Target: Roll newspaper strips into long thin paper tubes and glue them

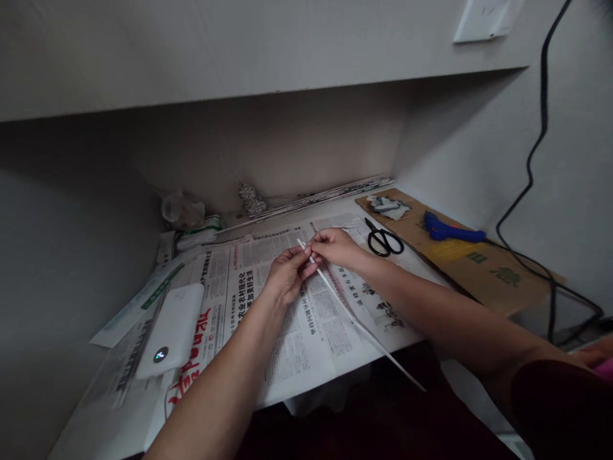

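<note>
You hold a narrow white strip (353,317) above the middle of the newspaper (297,345) spread over the tabletop (119,418). Your left hand (290,271) has its grip closed on the strip near the upper end, thumb pressed against the fingers, and a short tip pokes out past them. Your right hand (332,247) is just beside it, touching the left, its grip also closed on the strip between thumb and forefinger. From your fingers the strip slants down to your right, and its lower end passes beyond the near edge of the tabletop.

Beyond your right wrist lie black-handled scissors (376,230). Farther right, a blue glue gun (453,231) rests on a flat piece of cardboard (460,268), with a crumpled, grey-stained scrap (387,206) near the cardboard's far end. A black cord (529,166) runs from the glue gun's end and up along the wall at your right.

To your left, a white power bank (172,326) with a small lit display lies on the newspaper. At the back, a bundle of thin sticks (330,193) stretches near a grey, cone-like object (251,200) and a crumpled translucent bag (182,209).
</note>
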A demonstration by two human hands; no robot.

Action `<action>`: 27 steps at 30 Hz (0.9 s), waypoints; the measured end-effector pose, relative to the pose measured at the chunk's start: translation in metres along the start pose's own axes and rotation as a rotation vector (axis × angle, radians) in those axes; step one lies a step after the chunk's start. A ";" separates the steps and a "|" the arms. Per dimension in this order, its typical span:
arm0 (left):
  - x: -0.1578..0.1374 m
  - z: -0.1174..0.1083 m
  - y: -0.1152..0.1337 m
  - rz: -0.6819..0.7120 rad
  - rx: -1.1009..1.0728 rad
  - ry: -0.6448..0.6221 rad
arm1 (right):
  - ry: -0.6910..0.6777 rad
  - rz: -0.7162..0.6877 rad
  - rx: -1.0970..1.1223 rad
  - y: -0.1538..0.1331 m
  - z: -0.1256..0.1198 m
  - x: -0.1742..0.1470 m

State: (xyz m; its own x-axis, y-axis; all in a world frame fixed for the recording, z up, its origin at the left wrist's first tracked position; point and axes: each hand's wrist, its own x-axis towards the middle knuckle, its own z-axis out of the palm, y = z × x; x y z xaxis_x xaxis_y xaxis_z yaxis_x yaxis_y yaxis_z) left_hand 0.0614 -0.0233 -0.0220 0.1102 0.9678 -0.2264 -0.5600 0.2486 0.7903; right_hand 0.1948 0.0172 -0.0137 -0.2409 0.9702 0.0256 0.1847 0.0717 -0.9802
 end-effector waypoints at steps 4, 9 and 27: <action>0.001 -0.001 0.000 -0.001 -0.008 -0.011 | 0.043 -0.090 -0.169 0.001 0.000 -0.001; 0.001 -0.002 0.001 -0.039 -0.024 -0.030 | 0.001 -0.216 -0.361 -0.002 -0.014 -0.012; 0.000 -0.004 0.006 0.013 -0.025 -0.017 | 0.516 0.183 -1.421 0.038 -0.246 -0.091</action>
State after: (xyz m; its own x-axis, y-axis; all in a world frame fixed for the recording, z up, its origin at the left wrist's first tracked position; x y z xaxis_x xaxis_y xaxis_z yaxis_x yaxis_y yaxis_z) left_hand 0.0547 -0.0222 -0.0190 0.1172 0.9715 -0.2062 -0.5816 0.2355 0.7787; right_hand 0.4579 -0.0119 -0.0049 0.1798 0.9407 0.2876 0.9816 -0.1909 0.0109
